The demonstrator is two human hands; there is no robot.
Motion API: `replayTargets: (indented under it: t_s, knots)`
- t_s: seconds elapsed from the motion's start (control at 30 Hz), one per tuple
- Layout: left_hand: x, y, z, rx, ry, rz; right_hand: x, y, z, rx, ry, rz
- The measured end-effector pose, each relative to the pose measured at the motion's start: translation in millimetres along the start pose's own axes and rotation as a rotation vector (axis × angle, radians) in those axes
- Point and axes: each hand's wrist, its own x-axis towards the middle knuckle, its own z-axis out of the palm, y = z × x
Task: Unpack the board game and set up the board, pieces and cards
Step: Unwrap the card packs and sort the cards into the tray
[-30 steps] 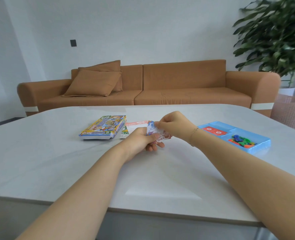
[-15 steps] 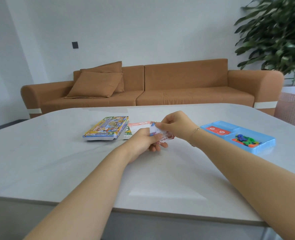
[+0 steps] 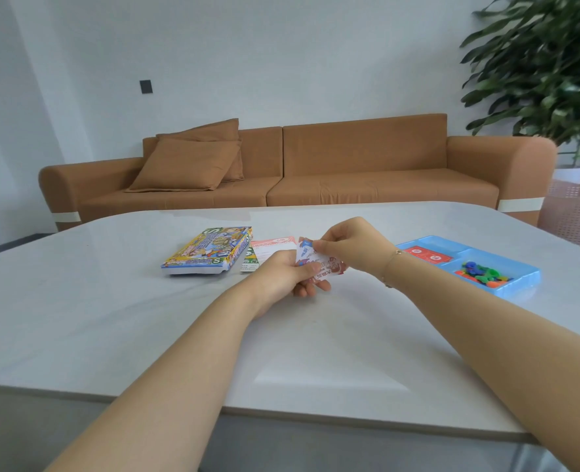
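My left hand [image 3: 283, 275] grips a small stack of game cards [image 3: 319, 262] above the middle of the white table [image 3: 111, 318]. My right hand [image 3: 353, 245] pinches the top corner of that stack from the right. The colourful game box [image 3: 208, 250] lies flat to the left of my hands. Beside it lie a green booklet [image 3: 250, 258] and a red-and-white sheet [image 3: 273, 247]. To the right sits a blue plastic tray [image 3: 516, 284] holding red cards [image 3: 424, 254] and several coloured pieces [image 3: 482, 270].
A brown sofa [image 3: 349, 172] with cushions stands behind the table. A large green plant [image 3: 547, 63] rises at the right, with a pink mesh chair [image 3: 578, 212] below it. The table's near edge runs across the lower frame.
My hands keep hold of the card stack in nearly the same spot. The view has shifted slightly; the objects on the table have not moved.
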Motion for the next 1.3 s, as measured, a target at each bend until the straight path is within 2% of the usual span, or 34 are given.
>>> replayTargets:
  t_s: [0.17, 0.37, 0.53, 0.7, 1.17, 1.3]
  knots:
    - [-1.1, -0.8, -0.1, 0.031, -0.013, 0.020, 1.3, -1.2, 3.0, -0.070, 0.022, -0.027]
    - [-0.9, -0.4, 0.1, 0.026, -0.012, 0.017, -2.4, 1.7, -3.4, -0.030, -0.058, -0.012]
    - [-1.4, -0.9, 0.2, 0.033, -0.010, 0.029, -1.2, -1.0, 2.9, -0.013, -0.009, -0.017]
    - [-1.8, -0.2, 1.5, 0.024, -0.012, 0.021, -2.4, 4.5, -4.7, -0.016, -0.055, -0.018]
    - [-0.9, -0.1, 0.7, 0.022, -0.012, 0.021, -0.8, 4.6, -1.9, -0.027, -0.013, -0.003]
    - [-0.7, -0.9, -0.4, 0.032, -0.012, 0.020, 0.4, 3.1, 1.2, -0.116, 0.017, 0.002]
